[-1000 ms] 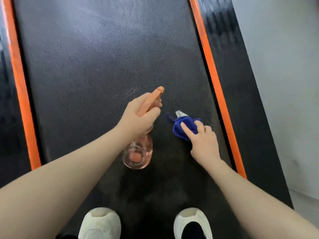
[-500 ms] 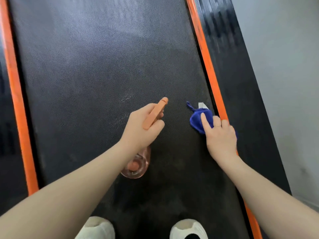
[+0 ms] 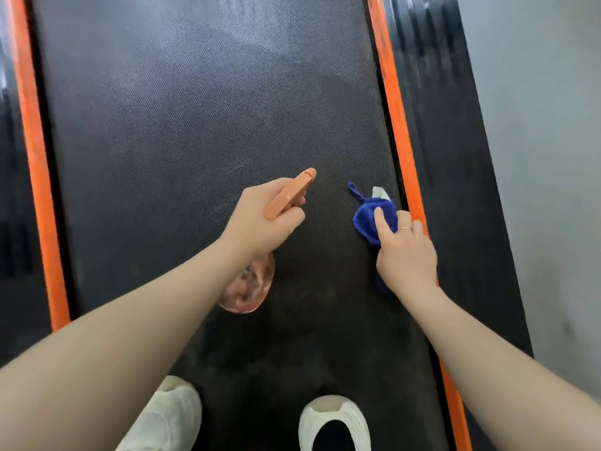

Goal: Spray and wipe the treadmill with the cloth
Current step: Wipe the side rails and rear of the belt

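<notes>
The black treadmill belt [image 3: 182,131] runs away from me between two orange stripes. My left hand [image 3: 263,219] grips a spray bottle [image 3: 248,286] with an orange head and a clear pinkish body, held over the middle of the belt. My right hand [image 3: 405,252] presses a bunched blue cloth [image 3: 366,219] onto the belt, close to the right orange stripe [image 3: 395,125]. A white tag sticks out of the cloth's far side. Most of the cloth is hidden under my fingers and palm.
The left orange stripe [image 3: 35,157] and black side rails border the belt. A grey floor [image 3: 546,157] lies to the right of the treadmill. My two white shoes [image 3: 335,421] stand on the near end of the belt.
My right hand slid the cloth to the right, from near the belt's middle to the right orange stripe. My left hand kept hold of the bottle and shifted slightly.
</notes>
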{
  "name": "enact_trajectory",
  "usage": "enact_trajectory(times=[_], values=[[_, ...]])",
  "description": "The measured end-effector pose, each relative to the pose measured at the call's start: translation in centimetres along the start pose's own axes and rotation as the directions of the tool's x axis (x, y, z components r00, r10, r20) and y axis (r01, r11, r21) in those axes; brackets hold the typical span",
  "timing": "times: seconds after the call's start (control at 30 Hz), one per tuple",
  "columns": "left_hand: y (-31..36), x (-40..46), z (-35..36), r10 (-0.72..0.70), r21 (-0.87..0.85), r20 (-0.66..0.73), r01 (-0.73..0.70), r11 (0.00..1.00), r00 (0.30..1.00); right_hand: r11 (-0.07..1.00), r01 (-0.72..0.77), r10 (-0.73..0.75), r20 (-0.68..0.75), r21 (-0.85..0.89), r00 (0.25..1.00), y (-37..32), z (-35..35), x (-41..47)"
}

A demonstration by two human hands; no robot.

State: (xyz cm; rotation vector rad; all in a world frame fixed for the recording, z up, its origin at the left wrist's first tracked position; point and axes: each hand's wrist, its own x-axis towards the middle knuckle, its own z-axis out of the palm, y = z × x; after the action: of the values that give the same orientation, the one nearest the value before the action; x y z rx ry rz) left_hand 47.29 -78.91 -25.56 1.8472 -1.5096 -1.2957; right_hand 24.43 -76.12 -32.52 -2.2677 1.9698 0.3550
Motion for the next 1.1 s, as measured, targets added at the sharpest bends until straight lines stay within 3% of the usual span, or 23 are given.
enact_trajectory(times=[0.07,0.2,0.27,0.33,0.37,0.4,0.43,0.47,0.5,0.57,0.63,0.7,0.77,0.83,0.97,1.0,1.03,1.1], values=[[0.2,-0.4,0.2,0.012,-0.014,0.027,-0.012,1.000,1.000,0.994,-0.076,0.067,0.116,0.078,0.991,-1.2,-0.6,0.5],[0.0,-0.8,0.5,0.033,0.011,0.000,-0.033,0.999,0.999,0.960,-0.153,0.137,0.083,0.234,0.987,-3.8,-1.2,3.8],[-0.1,-0.9,0.2,0.035,0.029,-0.039,-0.034,0.999,0.999,0.956,-0.100,0.088,0.058,0.274,0.994,-6.1,-1.8,3.8],[-0.2,-1.1,-0.1,0.036,0.022,-0.069,-0.035,0.999,0.997,0.955,0.140,-0.167,0.083,0.263,0.983,-8.5,-1.9,1.8],[-0.3,-1.2,-0.3,0.032,0.018,-0.071,-0.031,0.999,0.997,0.917,0.311,-0.348,0.118,0.251,0.930,-9.3,-1.2,0.5],[-0.5,-1.4,-0.4,0.024,0.016,-0.068,-0.023,1.000,0.997,0.840,0.484,-0.530,0.177,0.246,0.829,-9.6,-0.9,-0.3],[-0.8,-1.8,-0.5,0.014,0.015,-0.069,-0.013,1.000,0.998,0.755,0.621,-0.656,0.207,0.212,0.726,-9.3,-0.5,-0.2],[-1.2,-2.0,-0.7,0.002,0.019,-0.075,0.000,1.000,0.997,0.703,0.695,-0.710,0.182,0.149,0.680,-8.7,-0.4,0.8],[-1.4,-2.1,-0.9,-0.013,0.022,-0.077,0.014,1.000,0.997,0.724,0.684,-0.689,0.096,0.089,0.718,-7.9,-0.4,2.3],[-2.0,-2.2,-1.4,-0.057,0.026,-0.085,0.059,0.998,0.995,0.887,0.460,-0.458,-0.040,0.050,0.888,-6.6,-1.3,5.6],[-2.6,-2.7,-2.0,-0.102,-0.017,-0.120,0.101,0.995,0.988,0.976,0.179,-0.182,0.018,0.122,0.983,-6.1,-2.1,7.5],[-3.2,-3.1,-2.5,-0.131,-0.091,-0.163,0.117,0.989,0.978,0.988,0.044,-0.057,0.082,0.146,0.995,-6.9,-2.5,7.6],[-3.8,-3.5,-2.8,-0.142,-0.137,-0.209,0.115,0.984,0.968,0.977,0.126,-0.140,0.071,0.171,0.988,-8.2,-2.7,6.0],[-4.3,-3.7,-3.1,-0.135,-0.159,-0.244,0.097,0.982,0.960,0.928,0.317,-0.344,0.124,0.195,0.931,-10.1,-1.8,2.9],[-4.2,-4.1,-3.9,-0.114,-0.133,-0.271,0.081,0.988,0.956,0.676,0.719,-0.734,0.238,0.161,0.636,-11.6,-1.1,-0.5],[-4.0,-4.2,-4.1,-0.106,-0.121,-0.274,0.075,0.990,0.956,0.660,0.744,-0.746,0.207,0.102,0.633,-11.3,-1.3,0.8],[-4.0,-4.5,-4.2,-0.107,-0.118,-0.272,0.077,0.990,0.956,0.701,0.711,-0.708,0.171,0.050,0.685,-11.1,-1.6,2.4],[-4.3,-5.4,-4.3,-0.146,-0.134,-0.256,0.115,0.984,0.956,0.876,0.481,-0.481,0.130,0.033,0.867,-10.1,-2.3,5.6]])
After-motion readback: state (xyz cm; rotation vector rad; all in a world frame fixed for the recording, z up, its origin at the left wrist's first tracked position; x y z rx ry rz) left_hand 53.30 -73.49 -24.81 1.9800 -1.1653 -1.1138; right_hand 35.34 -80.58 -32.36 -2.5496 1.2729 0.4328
